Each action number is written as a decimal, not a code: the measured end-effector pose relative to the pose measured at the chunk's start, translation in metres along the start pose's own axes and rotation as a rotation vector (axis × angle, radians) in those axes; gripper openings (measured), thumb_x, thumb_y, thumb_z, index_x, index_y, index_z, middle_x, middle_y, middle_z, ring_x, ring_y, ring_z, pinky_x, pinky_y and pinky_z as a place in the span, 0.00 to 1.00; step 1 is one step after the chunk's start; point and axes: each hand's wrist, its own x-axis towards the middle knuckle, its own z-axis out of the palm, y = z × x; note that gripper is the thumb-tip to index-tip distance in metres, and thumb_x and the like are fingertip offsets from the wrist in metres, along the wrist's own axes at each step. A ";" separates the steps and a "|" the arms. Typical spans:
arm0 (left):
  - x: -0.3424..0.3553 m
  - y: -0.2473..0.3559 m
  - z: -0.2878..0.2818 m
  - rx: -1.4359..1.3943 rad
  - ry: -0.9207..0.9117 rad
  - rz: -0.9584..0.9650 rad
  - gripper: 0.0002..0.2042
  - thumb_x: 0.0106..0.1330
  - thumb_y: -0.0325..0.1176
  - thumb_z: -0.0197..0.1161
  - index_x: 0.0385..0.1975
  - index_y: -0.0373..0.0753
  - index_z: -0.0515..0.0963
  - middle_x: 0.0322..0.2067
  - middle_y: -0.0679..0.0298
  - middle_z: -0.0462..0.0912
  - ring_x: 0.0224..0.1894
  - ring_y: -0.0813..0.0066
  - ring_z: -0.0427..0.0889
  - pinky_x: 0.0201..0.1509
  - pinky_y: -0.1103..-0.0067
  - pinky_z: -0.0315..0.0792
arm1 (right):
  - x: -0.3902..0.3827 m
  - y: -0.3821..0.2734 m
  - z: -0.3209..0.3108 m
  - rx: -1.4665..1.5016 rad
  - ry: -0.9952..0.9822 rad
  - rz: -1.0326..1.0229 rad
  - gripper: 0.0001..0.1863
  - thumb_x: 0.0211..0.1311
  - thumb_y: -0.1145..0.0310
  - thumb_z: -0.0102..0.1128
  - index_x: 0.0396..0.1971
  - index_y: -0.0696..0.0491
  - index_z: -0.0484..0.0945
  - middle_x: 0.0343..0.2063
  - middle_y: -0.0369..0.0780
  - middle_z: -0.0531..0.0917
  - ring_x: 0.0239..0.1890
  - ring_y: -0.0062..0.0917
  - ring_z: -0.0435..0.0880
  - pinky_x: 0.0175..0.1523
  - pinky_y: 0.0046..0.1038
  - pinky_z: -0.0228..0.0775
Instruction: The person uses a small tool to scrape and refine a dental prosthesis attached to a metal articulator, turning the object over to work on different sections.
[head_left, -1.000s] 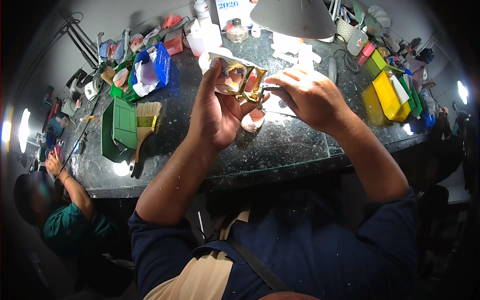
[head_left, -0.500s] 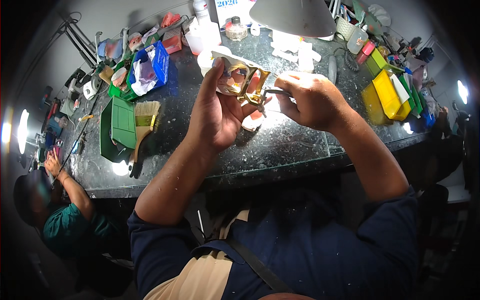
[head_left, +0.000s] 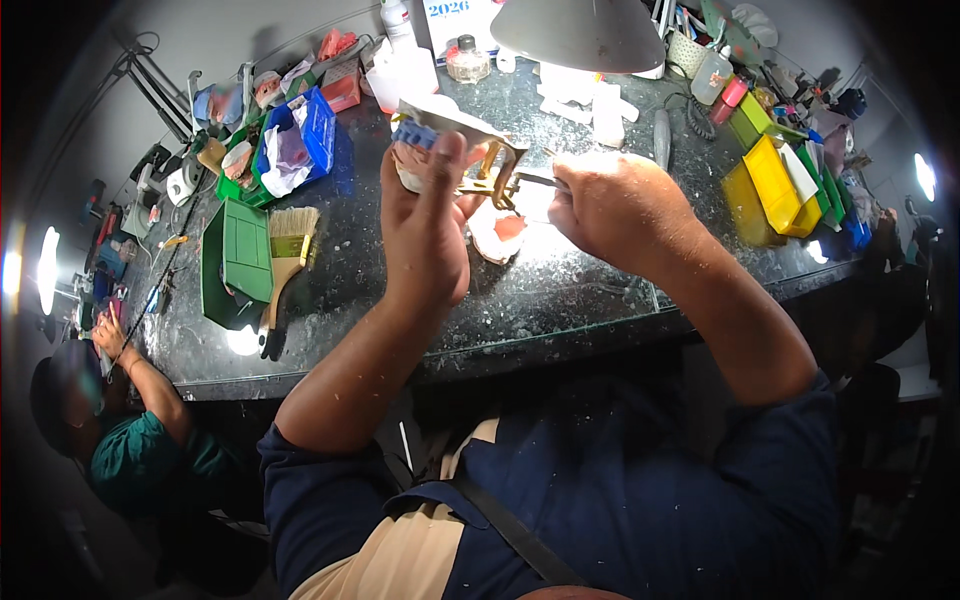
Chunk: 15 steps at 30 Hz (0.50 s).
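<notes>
Second person (head_left: 130,440), green top: seated at far left, below the desk edge. Green tray (head_left: 235,260): left on the dark desk (head_left: 420,310). Brush (head_left: 285,270): just right of the tray, bristles far. Blue bin (head_left: 305,135): far left, holding white bags. Left hand (head_left: 425,225): raised over desk centre, fingers closed around a dental model on a brass frame (head_left: 455,145). Pink-and-white cast (head_left: 497,232): on the desk under the hands. Right hand (head_left: 610,210): fingers pinching a thin metal tool (head_left: 535,180), tip at the frame. Lamp shade (head_left: 580,35): far centre. Yellow bins (head_left: 765,190): right.
</notes>
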 end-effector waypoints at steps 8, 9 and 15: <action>0.005 -0.004 -0.006 0.043 -0.002 0.183 0.23 0.81 0.40 0.66 0.70 0.43 0.68 0.62 0.63 0.81 0.64 0.69 0.82 0.65 0.58 0.79 | -0.001 -0.003 0.003 -0.023 0.051 0.006 0.11 0.71 0.65 0.62 0.37 0.58 0.85 0.29 0.50 0.88 0.33 0.47 0.91 0.40 0.45 0.85; 0.004 -0.001 -0.004 0.042 -0.002 0.183 0.23 0.81 0.40 0.66 0.70 0.43 0.68 0.62 0.63 0.81 0.64 0.69 0.82 0.65 0.58 0.79 | -0.002 -0.001 0.005 -0.025 0.051 0.006 0.11 0.71 0.65 0.62 0.37 0.58 0.85 0.29 0.50 0.88 0.33 0.47 0.91 0.40 0.45 0.85; 0.008 0.016 0.000 -0.157 0.000 0.026 0.26 0.80 0.47 0.68 0.68 0.42 0.68 0.58 0.62 0.81 0.63 0.70 0.82 0.65 0.59 0.84 | -0.001 0.008 0.015 -0.057 0.210 -0.086 0.11 0.74 0.66 0.65 0.49 0.56 0.86 0.34 0.47 0.89 0.36 0.43 0.92 0.40 0.43 0.84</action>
